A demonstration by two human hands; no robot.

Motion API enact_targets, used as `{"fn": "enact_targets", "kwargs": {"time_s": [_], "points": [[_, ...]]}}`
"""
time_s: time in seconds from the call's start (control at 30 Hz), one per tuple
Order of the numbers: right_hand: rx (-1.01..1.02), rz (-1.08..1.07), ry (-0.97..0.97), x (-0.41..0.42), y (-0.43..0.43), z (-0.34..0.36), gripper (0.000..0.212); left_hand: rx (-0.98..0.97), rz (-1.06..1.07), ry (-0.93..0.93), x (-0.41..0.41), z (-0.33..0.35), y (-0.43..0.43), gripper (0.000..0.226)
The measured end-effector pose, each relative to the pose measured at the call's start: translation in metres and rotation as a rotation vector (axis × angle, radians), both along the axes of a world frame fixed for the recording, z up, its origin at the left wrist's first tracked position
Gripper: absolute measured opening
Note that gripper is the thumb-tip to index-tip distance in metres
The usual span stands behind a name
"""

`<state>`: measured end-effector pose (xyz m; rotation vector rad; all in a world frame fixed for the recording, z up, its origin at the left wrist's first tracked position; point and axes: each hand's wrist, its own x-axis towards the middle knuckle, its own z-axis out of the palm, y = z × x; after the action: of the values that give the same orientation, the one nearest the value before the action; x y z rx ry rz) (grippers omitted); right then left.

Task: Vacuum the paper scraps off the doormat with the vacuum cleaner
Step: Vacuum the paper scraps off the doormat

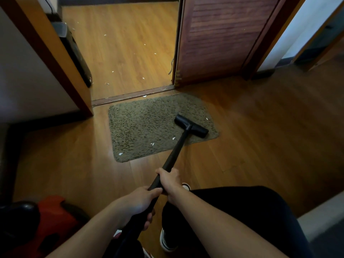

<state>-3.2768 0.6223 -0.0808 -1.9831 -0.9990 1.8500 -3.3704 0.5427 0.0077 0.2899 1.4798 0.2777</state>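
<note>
A shaggy olive doormat [145, 125] lies on the wooden floor in front of a doorway. The black floor head [191, 125] of the vacuum cleaner rests on the mat's right part. Its black wand [176, 149] runs back to me. My right hand [170, 180] grips the wand higher up, and my left hand [138, 203] grips it lower, closer to my body. White paper scraps lie on the mat: one by the near left corner [120, 154], two near the front edge [152, 144] [173, 138], one right of the head [207, 119].
The red and black vacuum body [50, 216] sits on the floor at my lower left. More scraps dot the floor [130, 53] beyond the threshold [134, 95]. A brown door [219, 40] stands at right, a dark case [74, 51] leans by the left door frame. My shoe [167, 241] is below.
</note>
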Motion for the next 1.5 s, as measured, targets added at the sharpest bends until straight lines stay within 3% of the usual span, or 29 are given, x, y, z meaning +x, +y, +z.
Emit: {"fn": "enact_targets", "kwargs": {"time_s": [0.33, 1.0, 1.5], "points": [[0.072, -0.08, -0.013, 0.021, 0.036, -0.016, 0.027, 0.03, 0.014, 0.0, 0.024, -0.014, 0.039, 0.014], [0.099, -0.241, -0.041, 0.03, 0.12, -0.035, 0.035, 0.062, -0.091, 0.032, 0.035, -0.033, 0.133, 0.041], [0.067, -0.169, -0.024, 0.006, 0.066, -0.026, 0.03, 0.042, -0.021, 0.014, 0.013, -0.018, 0.073, 0.032]]}}
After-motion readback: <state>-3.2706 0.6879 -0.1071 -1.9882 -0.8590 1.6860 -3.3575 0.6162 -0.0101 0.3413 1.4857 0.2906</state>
